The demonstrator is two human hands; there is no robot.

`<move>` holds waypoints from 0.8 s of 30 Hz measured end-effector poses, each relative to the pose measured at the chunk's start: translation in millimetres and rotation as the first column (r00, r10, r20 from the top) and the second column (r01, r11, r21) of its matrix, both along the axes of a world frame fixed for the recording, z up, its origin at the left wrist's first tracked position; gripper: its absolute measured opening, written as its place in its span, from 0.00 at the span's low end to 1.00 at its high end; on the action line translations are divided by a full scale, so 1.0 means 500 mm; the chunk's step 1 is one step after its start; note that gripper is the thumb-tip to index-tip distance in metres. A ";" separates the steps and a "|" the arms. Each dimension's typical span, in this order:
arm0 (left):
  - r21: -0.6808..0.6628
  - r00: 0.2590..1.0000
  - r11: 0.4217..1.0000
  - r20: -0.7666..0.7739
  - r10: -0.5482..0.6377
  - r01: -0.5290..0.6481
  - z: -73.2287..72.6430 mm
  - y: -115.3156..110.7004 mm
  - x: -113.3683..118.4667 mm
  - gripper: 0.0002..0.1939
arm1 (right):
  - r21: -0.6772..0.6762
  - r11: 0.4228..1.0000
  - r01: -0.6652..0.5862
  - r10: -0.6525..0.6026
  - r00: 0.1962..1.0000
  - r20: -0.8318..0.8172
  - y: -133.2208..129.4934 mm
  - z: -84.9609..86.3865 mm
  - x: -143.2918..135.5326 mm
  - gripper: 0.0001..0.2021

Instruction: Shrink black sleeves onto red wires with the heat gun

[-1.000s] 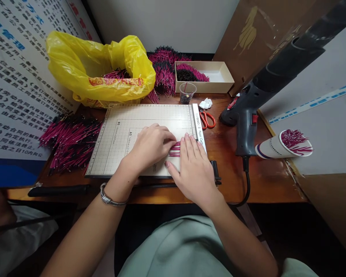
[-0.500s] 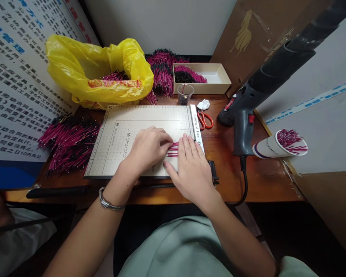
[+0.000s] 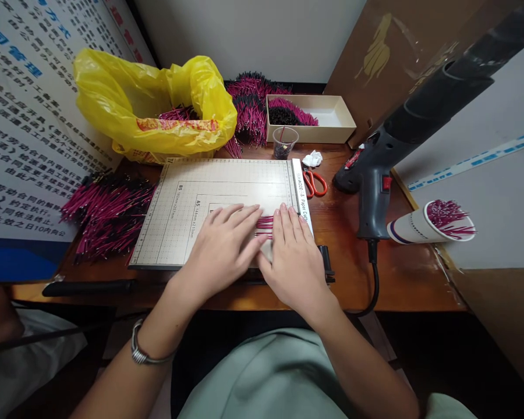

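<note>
Evidently, on the "B5"-marked paper cutter [image 3: 236, 173], the right hand [image 3: 293, 256] flatly covers magenta wires [image 3: 265, 222], the left hand [image 3: 220, 247] beside it, both unclenched.

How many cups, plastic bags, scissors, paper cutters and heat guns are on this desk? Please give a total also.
Cups: 2 (clear cup, white paper cup)
Plastic bags: 1 (yellow bag)
Scissors: 1 (red-handled scissors)
Paper cutters: 1 (paper cutter)
Heat guns: 1 (black heat gun)
Total: 6
</note>
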State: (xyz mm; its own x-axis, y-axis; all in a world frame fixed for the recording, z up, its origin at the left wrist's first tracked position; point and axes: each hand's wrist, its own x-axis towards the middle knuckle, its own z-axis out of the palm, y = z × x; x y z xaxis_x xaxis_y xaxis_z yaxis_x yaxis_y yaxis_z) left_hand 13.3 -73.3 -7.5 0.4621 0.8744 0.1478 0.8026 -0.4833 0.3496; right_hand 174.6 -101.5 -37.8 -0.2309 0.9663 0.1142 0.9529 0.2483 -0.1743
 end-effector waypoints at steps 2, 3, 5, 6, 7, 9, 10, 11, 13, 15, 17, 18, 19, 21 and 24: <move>-0.035 0.997 0.999 -0.067 -0.038 0.036 -0.003 -0.020 0.008 0.30 | -0.005 1.000 -0.007 0.007 1.000 0.004 0.000 0.001 0.001 0.37; -0.058 0.993 0.996 -0.093 -0.071 0.065 -0.005 -0.025 0.014 0.33 | -0.007 1.000 -0.011 0.011 1.000 0.007 0.001 0.001 0.001 0.37; -0.089 0.983 0.989 -0.133 -0.126 0.114 -0.010 -0.029 0.025 0.37 | -0.009 1.000 -0.020 0.020 1.000 0.009 0.001 0.001 0.002 0.37; -0.089 0.979 0.988 -0.151 -0.139 0.127 -0.014 -0.029 0.029 0.39 | -0.008 1.000 -0.023 0.024 1.000 0.009 0.001 0.001 0.002 0.37; -0.079 0.975 0.988 -0.167 -0.145 0.133 -0.017 -0.028 0.032 0.40 | -0.007 1.000 -0.027 0.027 1.000 0.009 0.001 0.001 0.003 0.37; -0.039 0.971 0.989 -0.192 -0.145 0.140 -0.023 -0.026 0.035 0.42 | -0.003 1.000 -0.029 0.029 1.000 0.004 0.000 0.000 0.003 0.36; -0.016 0.969 0.989 -0.199 -0.147 0.147 -0.025 -0.025 0.035 0.43 | 0.002 1.000 -0.028 0.028 1.000 0.001 -0.001 -0.002 0.003 0.36; 0.002 0.967 0.988 -0.203 -0.151 0.154 -0.026 -0.025 0.035 0.44 | 0.006 1.000 -0.028 0.028 1.000 -0.004 -0.002 -0.003 0.003 0.36; 0.015 0.966 0.986 -0.203 -0.159 0.165 -0.027 -0.025 0.034 0.45 | 0.020 0.999 -0.028 0.029 0.999 -0.015 -0.003 -0.007 0.003 0.37; 0.005 0.968 0.986 -0.195 -0.160 0.164 -0.028 -0.025 0.034 0.46 | 0.038 0.999 -0.026 0.027 0.999 -0.030 -0.004 -0.011 0.005 0.38; -0.007 0.970 0.988 -0.186 -0.155 0.157 -0.030 -0.026 0.034 0.48 | 0.055 0.998 -0.019 0.021 0.999 -0.041 -0.005 -0.011 0.012 0.40; -0.003 0.971 0.988 -0.183 -0.151 0.153 -0.032 -0.027 0.034 0.48 | 0.063 0.998 -0.020 0.023 0.998 -0.050 -0.006 -0.009 0.019 0.41; 0.007 0.972 0.989 -0.183 -0.147 0.151 -0.034 -0.027 0.035 0.48 | 0.071 0.997 -0.031 0.036 0.997 -0.069 -0.007 -0.007 0.028 0.42; 0.045 0.972 0.988 -0.190 -0.139 0.151 -0.039 -0.029 0.036 0.47 | 0.096 0.993 -0.069 0.083 0.986 -0.143 -0.010 0.002 0.051 0.43; 0.136 0.967 0.978 -0.220 -0.129 0.161 -0.048 -0.031 0.041 0.46 | 0.101 0.994 -0.036 0.070 0.932 -0.356 -0.014 0.016 0.089 0.40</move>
